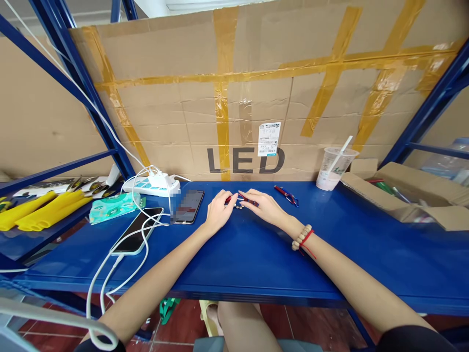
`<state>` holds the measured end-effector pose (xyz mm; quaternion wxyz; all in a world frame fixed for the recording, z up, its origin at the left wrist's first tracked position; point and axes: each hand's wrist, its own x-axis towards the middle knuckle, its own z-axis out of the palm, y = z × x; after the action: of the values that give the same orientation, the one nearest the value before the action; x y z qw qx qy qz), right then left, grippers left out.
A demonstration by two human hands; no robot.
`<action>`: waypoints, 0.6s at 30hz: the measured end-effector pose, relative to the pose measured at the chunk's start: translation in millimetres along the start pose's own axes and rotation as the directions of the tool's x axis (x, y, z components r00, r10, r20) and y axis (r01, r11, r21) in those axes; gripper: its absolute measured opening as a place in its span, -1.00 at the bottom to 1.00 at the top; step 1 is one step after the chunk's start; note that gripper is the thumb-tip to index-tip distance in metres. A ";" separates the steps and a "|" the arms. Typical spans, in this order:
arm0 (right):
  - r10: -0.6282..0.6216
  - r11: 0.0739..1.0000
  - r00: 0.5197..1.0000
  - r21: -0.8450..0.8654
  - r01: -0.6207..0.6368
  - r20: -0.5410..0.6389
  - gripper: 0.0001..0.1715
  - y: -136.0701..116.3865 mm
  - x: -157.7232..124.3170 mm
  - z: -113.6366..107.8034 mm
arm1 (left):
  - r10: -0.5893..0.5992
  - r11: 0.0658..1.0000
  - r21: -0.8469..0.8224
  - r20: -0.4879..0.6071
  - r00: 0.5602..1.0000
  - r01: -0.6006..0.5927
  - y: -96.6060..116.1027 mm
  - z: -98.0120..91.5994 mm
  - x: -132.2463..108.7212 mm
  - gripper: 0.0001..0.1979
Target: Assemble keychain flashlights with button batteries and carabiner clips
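Note:
My left hand (218, 211) rests over the middle of the blue tabletop, its fingers pinched on a small red piece (228, 199). Close beside it, my right hand (266, 208) grips a dark red, slender piece (249, 199) between thumb and fingers. A thin light bit spans the gap between the fingertips; whether the two pieces join cannot be made out. Several small silvery bits (238, 207) lie below the fingertips, partly hidden. To the right is a red pen-like object (282, 191) with a blue clip (292, 199), apart from both hands.
On the left lie two phones (188, 206) (137, 232), white cables (146, 239), a power strip (152, 186), a tissue pack (113, 208) and yellow tubes (54, 210). A plastic cup with straw (331, 171) and open carton (381, 198) stand right. Cardboard (176, 122) backs the blue table (249, 259).

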<state>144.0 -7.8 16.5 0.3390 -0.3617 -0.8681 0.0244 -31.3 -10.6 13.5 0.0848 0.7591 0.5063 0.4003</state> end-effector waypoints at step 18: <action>-0.037 0.994 0.998 -0.103 0.042 0.057 -0.64 -6.1 1.4 3.8 | 0.188 0.973 0.111 0.138 0.973 -0.203 -4.1 -3.6 -1.1 -0.72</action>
<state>137.2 -10.6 16.1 0.2958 -0.3609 -0.8843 -0.0178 -36.9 -10.6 13.1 0.0294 0.8329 0.4465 0.3256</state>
